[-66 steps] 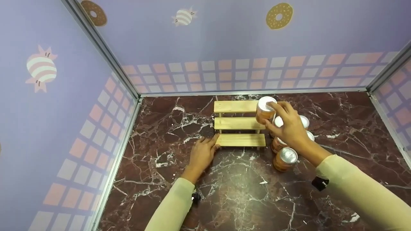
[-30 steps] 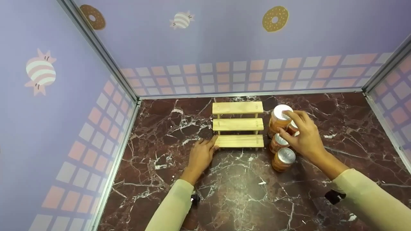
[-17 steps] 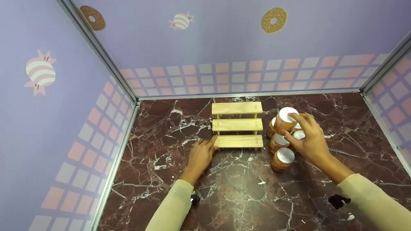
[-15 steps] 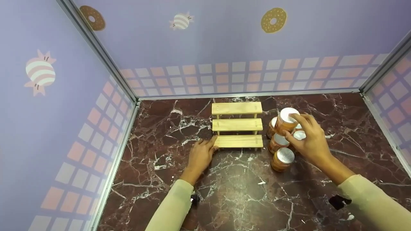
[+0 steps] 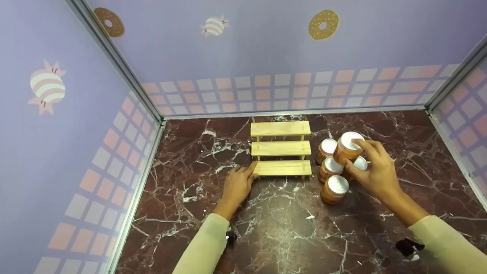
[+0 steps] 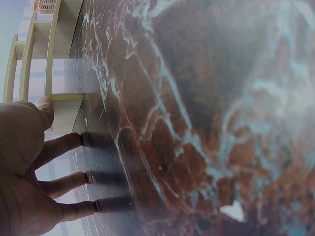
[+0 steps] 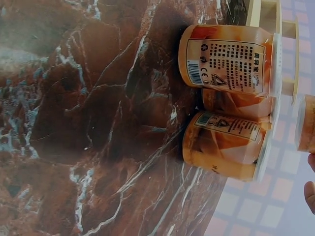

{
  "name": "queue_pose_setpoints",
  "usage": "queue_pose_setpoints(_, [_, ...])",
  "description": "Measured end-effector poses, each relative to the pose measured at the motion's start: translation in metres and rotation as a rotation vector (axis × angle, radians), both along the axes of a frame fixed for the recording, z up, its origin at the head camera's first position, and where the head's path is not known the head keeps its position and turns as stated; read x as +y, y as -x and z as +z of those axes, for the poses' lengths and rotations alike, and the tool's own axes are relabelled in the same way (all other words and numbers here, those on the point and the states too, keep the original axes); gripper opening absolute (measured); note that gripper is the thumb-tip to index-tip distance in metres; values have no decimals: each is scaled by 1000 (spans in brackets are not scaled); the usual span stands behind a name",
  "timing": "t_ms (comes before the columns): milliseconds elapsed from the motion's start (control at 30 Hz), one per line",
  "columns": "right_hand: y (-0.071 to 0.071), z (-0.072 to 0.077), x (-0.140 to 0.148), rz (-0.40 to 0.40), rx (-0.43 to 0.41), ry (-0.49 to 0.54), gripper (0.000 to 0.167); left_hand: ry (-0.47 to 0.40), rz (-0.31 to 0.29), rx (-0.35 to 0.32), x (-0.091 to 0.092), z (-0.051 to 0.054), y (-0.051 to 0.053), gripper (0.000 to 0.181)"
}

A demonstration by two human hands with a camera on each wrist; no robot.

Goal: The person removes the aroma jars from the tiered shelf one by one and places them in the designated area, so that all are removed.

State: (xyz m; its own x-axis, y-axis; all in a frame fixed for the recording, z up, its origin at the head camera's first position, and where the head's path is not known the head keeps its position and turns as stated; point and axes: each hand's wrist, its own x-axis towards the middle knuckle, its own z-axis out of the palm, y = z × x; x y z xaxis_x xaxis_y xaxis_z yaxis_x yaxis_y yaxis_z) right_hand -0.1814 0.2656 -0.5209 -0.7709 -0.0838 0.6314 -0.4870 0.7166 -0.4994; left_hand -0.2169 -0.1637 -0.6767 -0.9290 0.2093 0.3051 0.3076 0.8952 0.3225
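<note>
My right hand point(image 5: 376, 173) holds an orange-labelled can with a silvery lid point(image 5: 348, 149) between thumb and fingers. The can is raised above a cluster of like cans, among them a front can point(image 5: 334, 190), a middle can point(image 5: 330, 170) and a back-left can point(image 5: 326, 147); another is partly hidden behind my hand. In the right wrist view, printed labels show on the standing cans point(image 7: 226, 59), and the held can point(image 7: 307, 123) is cut off at the edge. My left hand point(image 5: 236, 184) has its fingertips on the tabletop, its thumb touching the left end of a three-step wooden rack point(image 5: 281, 167).
The dark red marbled tabletop point(image 5: 274, 228) has white veins. Purple walls close it in, the back wall point(image 5: 266, 45) and left wall point(image 5: 87, 133) bearing sweets and tile patterns. A metal strip point(image 5: 228, 115) runs along the back edge.
My right hand has carried the can rightward and toward me, from over the rack's right end to above the cluster. The left hand stays at the rack.
</note>
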Motion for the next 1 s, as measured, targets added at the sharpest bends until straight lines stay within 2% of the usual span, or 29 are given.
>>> queue_pose_setpoints(233, [-8, -2, 6, -21, 23, -7, 65, -2, 5, -1, 1, 3, -2, 53])
queue_pose_setpoints(400, [-14, -4, 10, -38, 29, -7, 66, 30, 6, 3, 2, 4, -2, 54])
queue_pose_setpoints(767, [-24, -9, 19, -40, 22, 20, 69, 36, 6, 1, 0, -6, 1, 55])
queue_pose_setpoints(1000, [-30, -12, 28, -45, 30, 11, 70, 4, -10, 27, 0, -5, 3, 55])
